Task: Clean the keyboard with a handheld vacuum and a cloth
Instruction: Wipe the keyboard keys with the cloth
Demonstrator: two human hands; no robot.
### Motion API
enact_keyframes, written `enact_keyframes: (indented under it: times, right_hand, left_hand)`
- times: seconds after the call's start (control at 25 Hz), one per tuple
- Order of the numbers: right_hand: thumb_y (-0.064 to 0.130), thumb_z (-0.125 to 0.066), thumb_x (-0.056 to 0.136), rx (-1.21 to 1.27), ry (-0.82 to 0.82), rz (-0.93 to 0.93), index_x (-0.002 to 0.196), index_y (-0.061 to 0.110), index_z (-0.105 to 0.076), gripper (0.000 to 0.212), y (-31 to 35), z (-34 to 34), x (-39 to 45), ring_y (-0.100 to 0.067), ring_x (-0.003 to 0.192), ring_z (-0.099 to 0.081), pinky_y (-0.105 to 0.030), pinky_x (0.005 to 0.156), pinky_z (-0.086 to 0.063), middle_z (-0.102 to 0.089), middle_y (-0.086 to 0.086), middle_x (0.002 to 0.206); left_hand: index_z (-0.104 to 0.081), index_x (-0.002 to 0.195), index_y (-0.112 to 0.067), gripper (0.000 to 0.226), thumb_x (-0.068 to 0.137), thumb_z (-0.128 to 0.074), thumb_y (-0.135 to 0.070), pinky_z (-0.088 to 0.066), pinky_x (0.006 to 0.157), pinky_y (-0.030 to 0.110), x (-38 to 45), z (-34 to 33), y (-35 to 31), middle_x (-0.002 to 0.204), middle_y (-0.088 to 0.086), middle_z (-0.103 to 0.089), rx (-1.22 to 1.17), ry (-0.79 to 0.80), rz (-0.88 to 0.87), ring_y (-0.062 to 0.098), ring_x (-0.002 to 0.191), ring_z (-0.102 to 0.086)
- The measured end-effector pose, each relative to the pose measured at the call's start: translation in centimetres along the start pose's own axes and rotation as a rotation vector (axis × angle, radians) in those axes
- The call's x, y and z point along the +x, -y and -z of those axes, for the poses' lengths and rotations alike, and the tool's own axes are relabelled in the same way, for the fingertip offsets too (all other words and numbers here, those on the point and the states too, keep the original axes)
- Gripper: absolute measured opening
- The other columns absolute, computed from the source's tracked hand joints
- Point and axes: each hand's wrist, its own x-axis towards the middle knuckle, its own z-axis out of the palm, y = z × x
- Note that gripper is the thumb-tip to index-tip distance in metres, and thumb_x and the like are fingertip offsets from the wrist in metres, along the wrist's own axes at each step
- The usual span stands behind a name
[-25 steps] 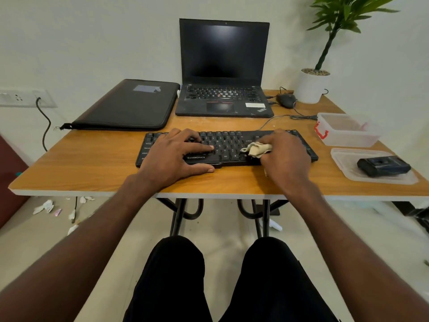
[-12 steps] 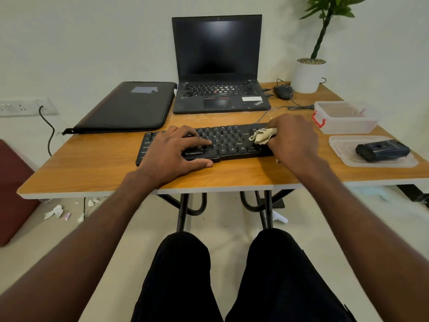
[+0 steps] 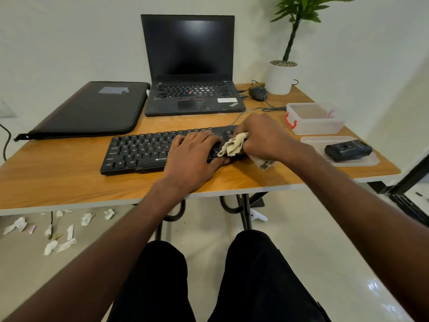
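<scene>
A: Okay, hands first. Where's the left hand (image 3: 193, 156)?

B: Flat on the black keyboard (image 3: 148, 152), fingers fairly straight and spread over the keys, thumb at the front edge. It grips nothing.

A: Right hand (image 3: 262, 138)?

B: Curled round a beige cloth (image 3: 234, 146), bunched up, pressed on the right end of the keyboard. A bit of cloth hangs out below the palm (onto the table (image 3: 69, 180)).

A: Vacuum?

B: Probably the black device (image 3: 348, 151) on the clear lid (image 3: 371, 162) at the right, well apart from both hands; too small to be sure.

A: Rest?

B: Clear tub (image 3: 315, 119) with a red clasp behind that lid. Open laptop (image 3: 190, 66), screen dark, behind the keyboard. Black sleeve (image 3: 92, 110) left of it. Mouse (image 3: 257, 92) and potted plant (image 3: 282, 75) at the far right corner. Paper scraps (image 3: 53, 231) on the floor under the left side.
</scene>
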Motion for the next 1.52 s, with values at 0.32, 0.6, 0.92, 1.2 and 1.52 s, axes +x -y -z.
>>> enact_keyframes:
  times: [0.32,0.6,0.92,1.2,1.52]
  right_hand:
    - [0.015,-0.077,0.086,-0.105,-0.242,-0.080,0.121,0.027,-0.074,0.037,-0.8,-2.8,-1.8,-0.021,0.105,-0.063,-0.035,0.075,-0.054,-0.070,0.003,0.113]
    - [0.007,-0.072,0.085,-0.094,-0.399,-0.321,0.120,0.025,-0.075,0.040,-6.5,-0.8,-3.0,-0.027,0.099,-0.063,-0.034,0.067,-0.044,-0.072,-0.005,0.106]
    - [0.005,-0.073,0.084,0.086,-0.267,0.027,0.118,0.025,-0.076,0.040,-2.9,-2.9,-2.9,-0.018,0.108,-0.062,-0.037,0.089,-0.053,-0.073,0.005,0.117]
    - [0.010,-0.073,0.088,-0.188,-0.363,-0.409,0.117,0.017,-0.073,0.030,-6.6,-0.3,-3.7,-0.032,0.100,-0.065,-0.035,0.069,-0.043,-0.073,-0.011,0.108]
    - [0.021,-0.071,0.091,-0.277,-0.182,-0.350,0.109,0.011,-0.064,0.022,-2.3,0.0,-4.1,-0.022,0.082,-0.052,-0.034,0.068,-0.044,-0.058,-0.006,0.102]
  left_hand:
    - [-0.057,0.143,-0.033,0.061,0.099,-0.041,-0.074,-0.034,0.119,0.051,0.0,0.0,0.1,0.147,-0.008,-0.058,0.009,-0.020,0.006,0.018,0.137,-0.051]
    - [-0.058,0.145,-0.043,0.053,0.102,-0.042,-0.069,-0.032,0.117,0.053,0.0,0.3,0.2,0.148,-0.008,-0.054,-0.026,0.010,-0.046,0.025,0.136,-0.049]
    - [-0.055,0.146,-0.043,0.051,0.101,-0.049,-0.066,-0.034,0.114,0.054,0.2,0.2,0.1,0.149,-0.008,-0.052,-0.030,0.030,-0.034,0.025,0.137,-0.045]
    - [-0.056,0.145,-0.042,0.050,0.101,-0.050,-0.066,-0.033,0.115,0.054,0.1,0.3,0.1,0.147,-0.009,-0.053,-0.043,0.010,-0.037,0.023,0.135,-0.046]
    - [-0.054,0.146,-0.043,0.052,0.100,-0.047,-0.067,-0.033,0.115,0.056,0.3,0.3,0.1,0.148,-0.010,-0.051,-0.044,0.023,-0.042,0.023,0.137,-0.045]
